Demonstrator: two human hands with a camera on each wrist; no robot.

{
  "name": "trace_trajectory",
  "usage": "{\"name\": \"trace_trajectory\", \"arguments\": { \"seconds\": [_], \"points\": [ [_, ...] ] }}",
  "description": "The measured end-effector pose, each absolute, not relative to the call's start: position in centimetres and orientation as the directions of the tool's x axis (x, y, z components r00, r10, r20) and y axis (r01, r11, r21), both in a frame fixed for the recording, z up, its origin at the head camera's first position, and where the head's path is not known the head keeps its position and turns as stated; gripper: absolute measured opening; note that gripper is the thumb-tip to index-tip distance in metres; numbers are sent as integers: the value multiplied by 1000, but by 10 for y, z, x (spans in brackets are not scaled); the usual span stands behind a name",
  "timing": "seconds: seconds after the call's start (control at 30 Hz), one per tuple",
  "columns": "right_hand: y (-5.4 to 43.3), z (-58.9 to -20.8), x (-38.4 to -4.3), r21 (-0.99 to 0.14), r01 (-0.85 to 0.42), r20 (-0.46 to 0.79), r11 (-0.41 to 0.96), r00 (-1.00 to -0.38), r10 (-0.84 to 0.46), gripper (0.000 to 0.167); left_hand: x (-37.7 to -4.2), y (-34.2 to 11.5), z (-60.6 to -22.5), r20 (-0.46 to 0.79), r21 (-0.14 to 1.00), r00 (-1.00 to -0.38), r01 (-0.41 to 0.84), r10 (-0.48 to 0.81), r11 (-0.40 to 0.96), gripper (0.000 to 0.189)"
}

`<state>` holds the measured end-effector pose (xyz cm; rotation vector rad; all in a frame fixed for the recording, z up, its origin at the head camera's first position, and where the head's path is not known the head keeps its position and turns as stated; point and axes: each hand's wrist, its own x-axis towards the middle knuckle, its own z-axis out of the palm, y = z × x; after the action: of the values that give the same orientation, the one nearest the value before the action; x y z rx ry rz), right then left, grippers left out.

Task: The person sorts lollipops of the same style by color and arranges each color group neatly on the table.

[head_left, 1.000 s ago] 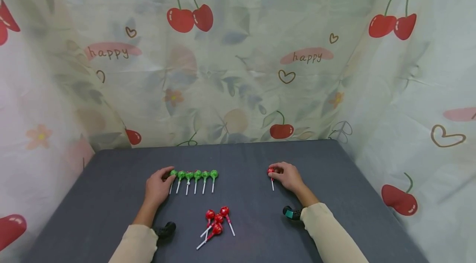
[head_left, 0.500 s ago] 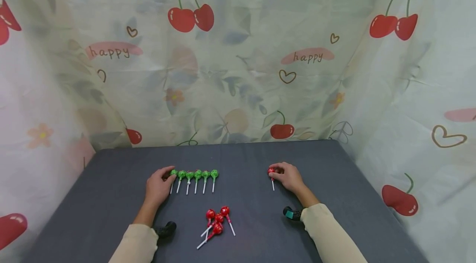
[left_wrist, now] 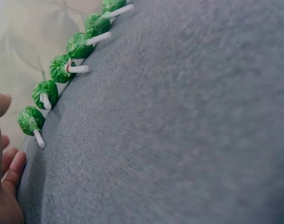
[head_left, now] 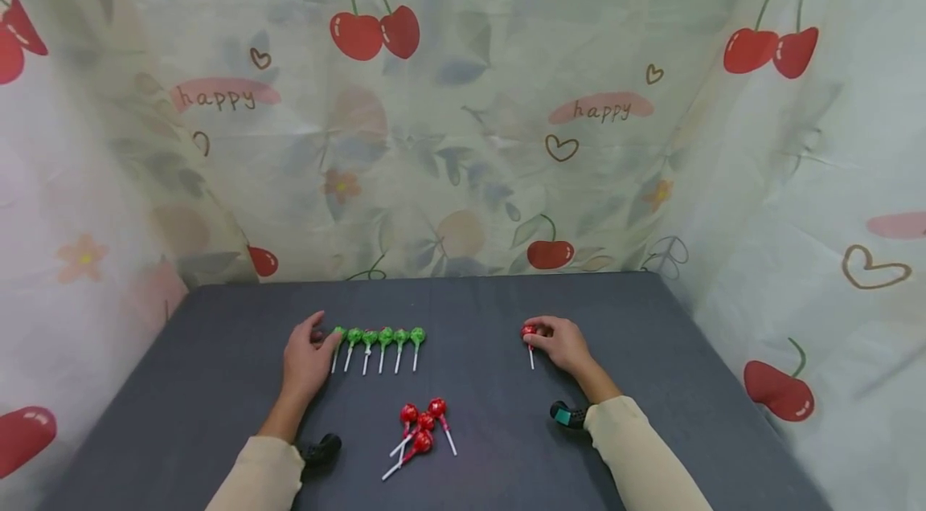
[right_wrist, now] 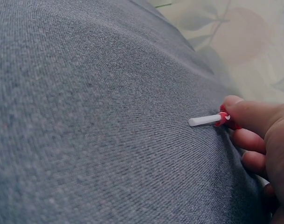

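A row of several green-wrapped lollipops (head_left: 386, 336) lies on the dark cloth at the left back, white sticks pointing toward me. At its left end my left hand (head_left: 307, 358) rests beside the outermost green lollipop (left_wrist: 31, 120), fingers spread and nothing held. The left wrist view has a gap between that lollipop and the thumb and fingers. Over at the right, my right hand (head_left: 564, 346) pinches the head of a red lollipop (right_wrist: 204, 121) between thumb and fingers. Its wrapper is mostly covered, while its white stick lies out along the cloth.
Several red lollipops (head_left: 423, 441) lie in a loose, crossed pile at the front middle. Dark grey cloth (head_left: 492, 398) covers the table. A cherry-print curtain (head_left: 463, 173) stands behind it and along both sides.
My left fingers have opened away from the leftmost green lollipop, which stays in the row. My right hand keeps its pinch on the red lollipop in the same place.
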<state>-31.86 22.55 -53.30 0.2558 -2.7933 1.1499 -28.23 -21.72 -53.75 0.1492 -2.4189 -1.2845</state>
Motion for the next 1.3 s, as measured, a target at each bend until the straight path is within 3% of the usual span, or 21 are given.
{"name": "trace_trajectory", "arguments": {
  "seconds": [0.17,0.47,0.9,1.3],
  "points": [
    [228,-534,-316,-696,-178,149,695,-984,-103,26,-275,-214,-538,378,839,-868,174,-321,516,48],
    [228,-535,-317,-681,-192,165,706,-980,-107,25,-260,-208,-534,501,776,-815,276,-290,567,42],
    [226,-534,-318,-685,-183,164,705,-982,-95,27,-237,-184,-513,477,785,-860,323,-182,529,33],
    [224,-535,-319,-691,-172,155,703,-984,-88,26,-208,-140,-496,366,830,-928,358,65,429,39]
  ]
}}
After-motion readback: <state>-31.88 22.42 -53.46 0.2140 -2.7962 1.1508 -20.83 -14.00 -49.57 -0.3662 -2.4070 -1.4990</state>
